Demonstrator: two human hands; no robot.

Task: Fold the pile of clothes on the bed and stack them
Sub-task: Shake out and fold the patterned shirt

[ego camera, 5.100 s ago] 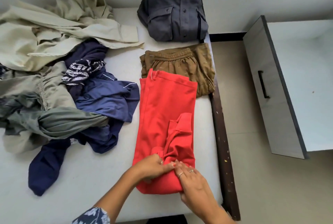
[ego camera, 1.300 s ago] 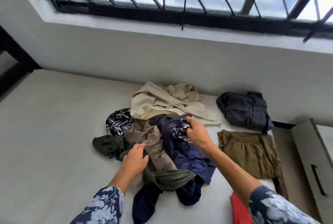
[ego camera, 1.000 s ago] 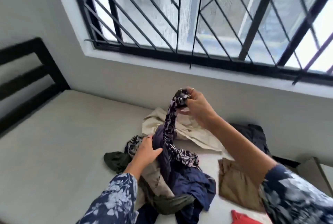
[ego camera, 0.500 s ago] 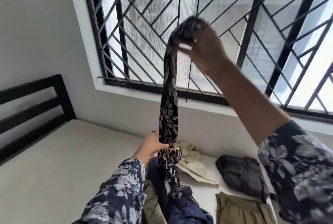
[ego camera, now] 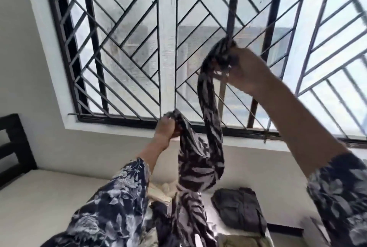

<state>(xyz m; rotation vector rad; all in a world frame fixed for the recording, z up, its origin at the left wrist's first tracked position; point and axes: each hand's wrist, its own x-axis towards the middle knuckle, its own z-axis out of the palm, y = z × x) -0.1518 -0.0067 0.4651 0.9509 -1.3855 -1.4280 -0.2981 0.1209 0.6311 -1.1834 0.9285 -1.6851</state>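
— Sleeves first, since they sit nearest: both forearms rise from the bottom of the view, and the patterned garment hangs between them. Which hand has it?

— Both. The left hand makes a closed grip on one bunched end, low and nearer the body. The right hand makes a closed grip on the other bunched end, higher and further out, up against the window grille.

— So how does the cloth run from each grip?

— Down and inward. It drops from the right hand, sags into a loop below both hands, climbs to the left hand, and a twisted tail falls toward the bed. Its long axis is roughly vertical, roped rather than flat. My guess is that spreading it needs the hands to part sideways until the loop opens.

— And beyond that?

— Under the tail lies the unfolded pile, mostly covered by the left sleeve and the hanging cloth. To the right, near the wall, sits a folded dark shirt.

— Anything unclear?

— What kind of garment it is, and where its hem or edges lie. The hands are blurred, so single fingers cannot be made out. The lower end of the tail is cut off.
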